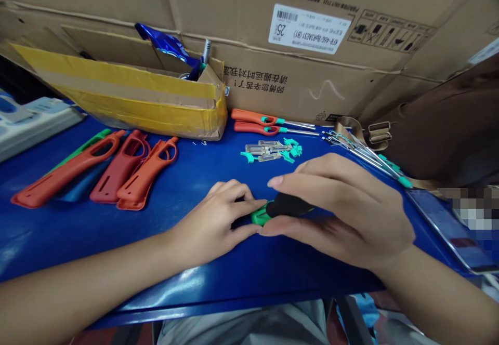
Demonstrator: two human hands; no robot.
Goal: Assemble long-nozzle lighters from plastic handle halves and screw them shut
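My right hand (335, 212) wraps a black and green plastic handle (286, 206) over a blue table (187, 277). My left hand (216, 220) pinches the handle's green end with its fingertips. Orange-red plastic lighter-like shells (146, 171) lie in an overlapping row left of my left hand, with a green shell (83, 147) partly hidden beneath them. Beyond my hands lies a small pile of metal parts with teal plastic pieces (268, 150). Two orange long-nosed tools (257, 119) sit behind that pile, and several metal rods with teal parts (366, 155) lie to the right.
A cardboard box with yellow tape (128, 93) holds a blue foil bag (166, 43) at the table's back. Large cartons (312, 33) stand behind. A white power strip (35, 127) sits far left, and a phone (448, 230) lies at the right edge.
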